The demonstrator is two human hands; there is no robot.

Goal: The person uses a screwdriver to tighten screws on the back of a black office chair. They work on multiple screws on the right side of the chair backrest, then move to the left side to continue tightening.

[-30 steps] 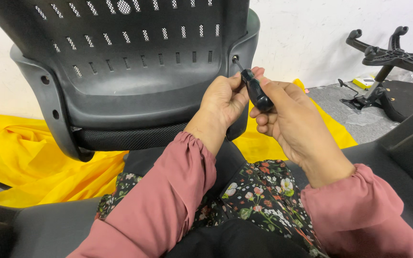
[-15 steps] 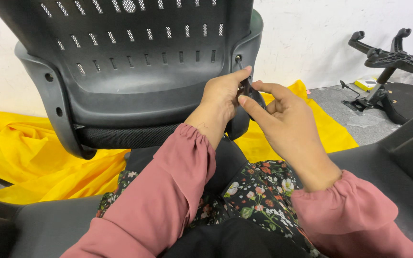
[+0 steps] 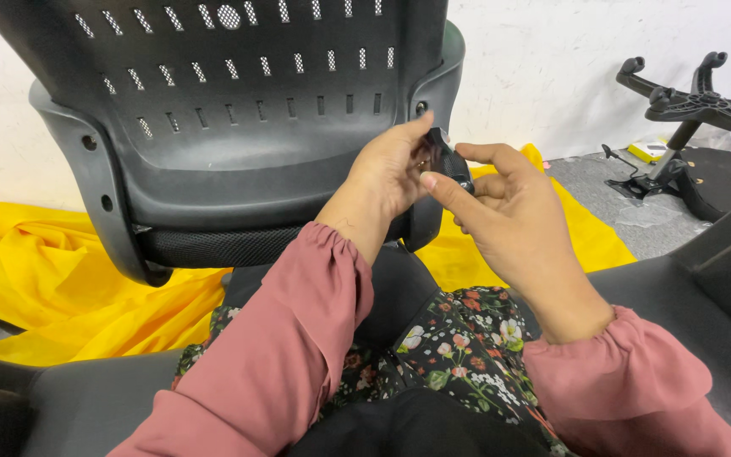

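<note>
Two hands meeting at one small black tool handle (image 3: 448, 162), just beside the right edge of the black chair back (image 3: 239, 110). Left hand (image 3: 391, 169) curled around the handle's near end, fingertips hiding part of it; right hand (image 3: 509, 220) pinching the same handle from the other side between thumb and forefinger, remaining fingers loosely bent. Handle glossy, ribbed, tilted, its upper end close to a screw hole (image 3: 421, 107) in the chair back's side post; whether touching, cannot tell.

Open room to the right of the hands, above the yellow cloth (image 3: 61, 279) and the grey floor (image 3: 636, 211); tight on the left, against the chair back's moulded frame. Chair back hard plastic, curved, pierced with rows of small slots, a mesh strip along its lower edge. Black star-shaped chair base (image 3: 687, 106) lying well apart at far right. Pink gathered sleeves (image 3: 298, 338) over a floral garment (image 3: 467, 347).
</note>
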